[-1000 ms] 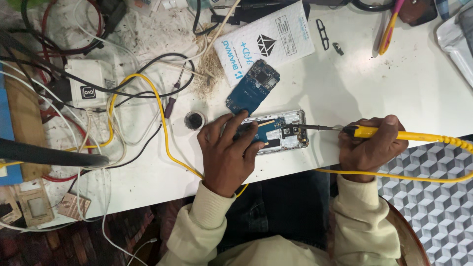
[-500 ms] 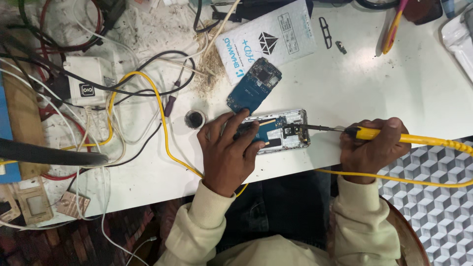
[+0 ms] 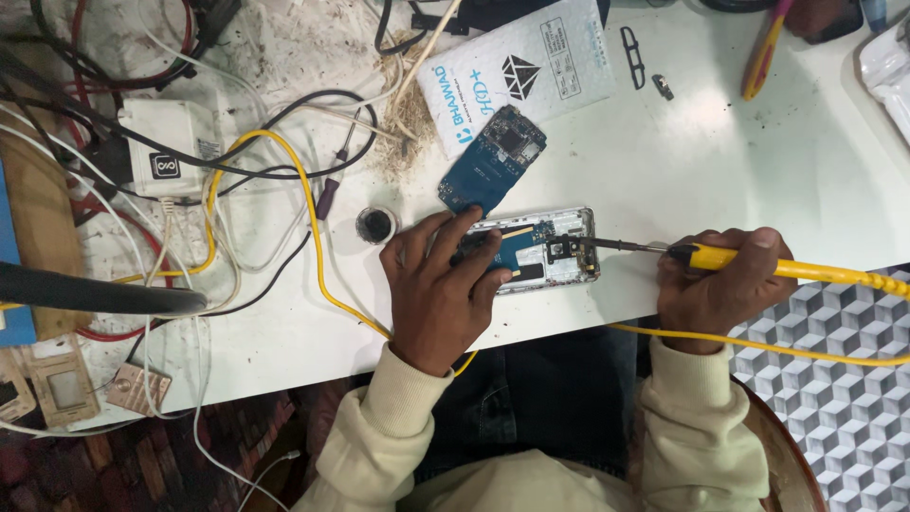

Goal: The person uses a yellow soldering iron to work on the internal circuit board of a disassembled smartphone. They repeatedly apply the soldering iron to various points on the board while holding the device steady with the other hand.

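two hands work over an opened phone (image 3: 540, 248) that lies flat near the front edge of the white table (image 3: 720, 171), roughly at the centre of the view. the left hand (image 3: 438, 289) sits on the phone's 9 o'clock end, palm down, fingers slightly spread and pressed onto the exposed blue board inside the frame, pinning it to the table. the right hand (image 3: 713, 284) is at 3 o'clock of the phone, fingers curled tight around the yellow handle of a soldering iron (image 3: 720, 258); the thin dark tip points toward 9 o'clock and meets the phone's 3 o'clock end, by a small dark part there. the iron's yellow cable (image 3: 806, 346) trails off toward 3 o'clock.

at 12 o'clock of the phone, just beside it, a loose blue circuit board (image 3: 493, 161) lies tilted, its upper end resting on a white printed packet (image 3: 531, 71). at 9 o'clock of the left hand, close by, stands a small round dark pot (image 3: 376, 226). farther toward 9 o'clock a tangle of white, black and yellow wires surrounds a white charger block (image 3: 171, 152).
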